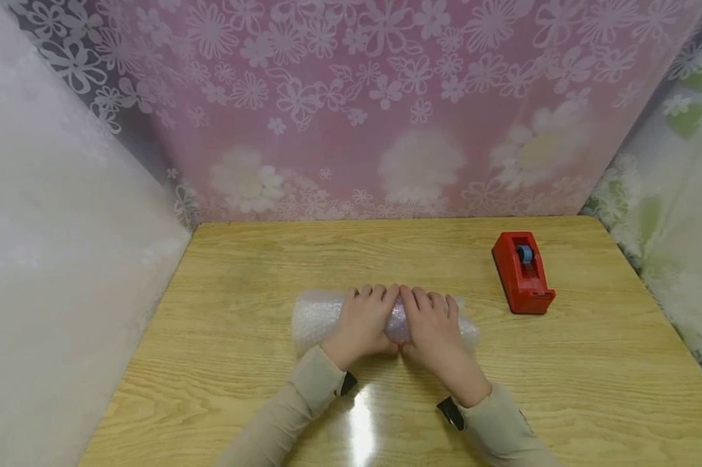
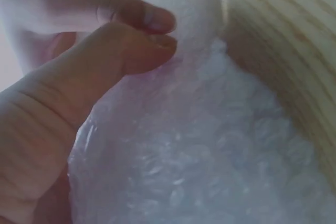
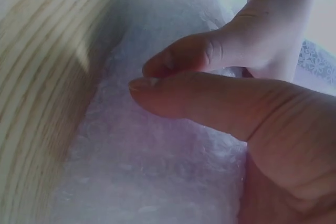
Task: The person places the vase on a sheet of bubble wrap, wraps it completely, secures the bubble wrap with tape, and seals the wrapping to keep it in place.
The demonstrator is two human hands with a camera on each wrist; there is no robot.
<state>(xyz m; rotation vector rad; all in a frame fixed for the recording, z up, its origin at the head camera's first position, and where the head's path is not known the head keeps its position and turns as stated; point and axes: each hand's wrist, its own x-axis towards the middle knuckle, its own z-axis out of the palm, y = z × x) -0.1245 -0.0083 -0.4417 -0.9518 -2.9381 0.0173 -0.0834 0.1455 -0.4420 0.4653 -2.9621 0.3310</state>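
A roll of clear bubble wrap (image 1: 318,316) lies crosswise on the wooden table, with a faint purple tint at its middle. My left hand (image 1: 365,322) grips it left of centre, fingers over the top and thumb on the near side. Just right of centre, my right hand (image 1: 435,327) holds it the same way. The two thumbs nearly meet; both wrist views show them against the bubble wrap (image 2: 184,150). In the right wrist view the wrap (image 3: 147,166) fills the middle. What lies inside the roll cannot be made out.
A red tape dispenser (image 1: 522,275) with a blue-cored roll stands at the right rear of the wooden table (image 1: 240,259). Flowered pink cloth (image 1: 351,110) hangs behind the table, and pale cloth (image 1: 65,227) hangs along the left side.
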